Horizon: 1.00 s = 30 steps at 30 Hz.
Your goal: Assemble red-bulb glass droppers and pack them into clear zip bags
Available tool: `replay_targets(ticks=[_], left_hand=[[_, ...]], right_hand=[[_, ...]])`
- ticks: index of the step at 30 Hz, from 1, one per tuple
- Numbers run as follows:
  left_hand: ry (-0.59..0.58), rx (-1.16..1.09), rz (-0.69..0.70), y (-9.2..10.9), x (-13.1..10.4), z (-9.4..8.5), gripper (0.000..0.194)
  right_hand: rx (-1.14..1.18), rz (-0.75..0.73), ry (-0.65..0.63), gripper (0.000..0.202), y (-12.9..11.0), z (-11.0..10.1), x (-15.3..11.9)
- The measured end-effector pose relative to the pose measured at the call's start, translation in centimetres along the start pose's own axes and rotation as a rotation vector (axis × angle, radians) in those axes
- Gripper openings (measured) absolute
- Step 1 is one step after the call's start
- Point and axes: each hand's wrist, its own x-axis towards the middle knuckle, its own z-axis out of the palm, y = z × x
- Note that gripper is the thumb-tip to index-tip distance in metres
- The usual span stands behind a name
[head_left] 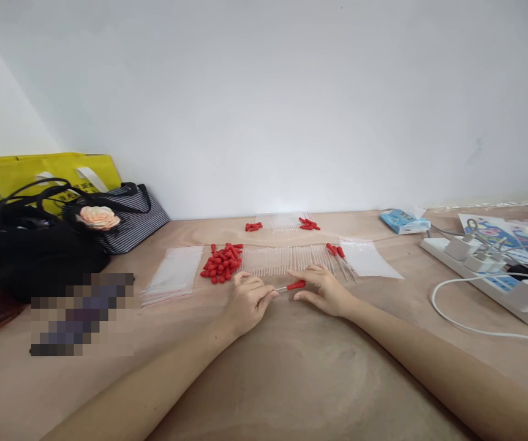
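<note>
My left hand (pixel 251 301) pinches a thin clear glass tube whose right end wears a red rubber bulb (pixel 296 285). Beside that bulb is my right hand (pixel 323 290), thumb and fingers apart around its end; whether they touch it is hard to tell. Behind both hands lies a row of clear tubes (pixel 273 260). A heap of red bulbs (pixel 220 264) sits at the row's left end. At its right end rest a few tubes with red bulbs (pixel 336 250).
Clear plastic bags lie left (pixel 174 272) and right (pixel 367 258). Farther back are more bulbed tubes (pixel 309 224) and a blue tissue pack (pixel 403 222). A power strip (pixel 489 275) with cables stands right; a black bag (pixel 38 251) and striped bag (pixel 130 217) stand left.
</note>
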Motion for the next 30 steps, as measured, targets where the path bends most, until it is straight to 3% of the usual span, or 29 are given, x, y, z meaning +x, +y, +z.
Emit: replay_targets(ticks=[5, 8, 11, 14, 17, 21, 25, 30], left_hand=[[0.053, -0.014, -0.024, 0.1, 0.2, 0.0, 0.026], [0.053, -0.037, -0.018, 0.3, 0.2, -0.2, 0.025], [0.036, -0.091, -0.03, 0.4, 0.3, -0.4, 0.019], [0.006, -0.11, -0.081, 0.4, 0.4, -0.6, 0.02], [-0.024, -0.094, -0.116, 0.4, 0.4, -0.6, 0.019], [-0.089, -0.074, -0.112, 0.3, 0.4, -0.4, 0.018], [-0.126, -0.049, -0.12, 0.4, 0.4, -0.4, 0.021], [-0.144, -0.041, -0.122, 0.4, 0.4, -0.5, 0.023]], right_hand=[[0.432, 0.339, 0.12, 0.035, -0.4, 1.1, 0.1], [0.712, 0.381, 0.18, 0.033, -1.2, 2.0, 0.7], [0.77, 0.407, 0.283, 0.039, -1.4, 1.6, 1.6], [0.618, 0.495, 0.368, 0.046, 0.0, -0.9, 2.7], [0.344, 0.611, 0.463, 0.045, 2.8, -4.8, 3.3], [-0.149, 0.751, 0.311, 0.028, 6.5, -8.4, 3.4], [-0.447, 0.812, 0.149, 0.031, 8.4, -7.9, 3.1], [-0.535, 0.858, 0.09, 0.031, 9.1, -5.9, 2.7]])
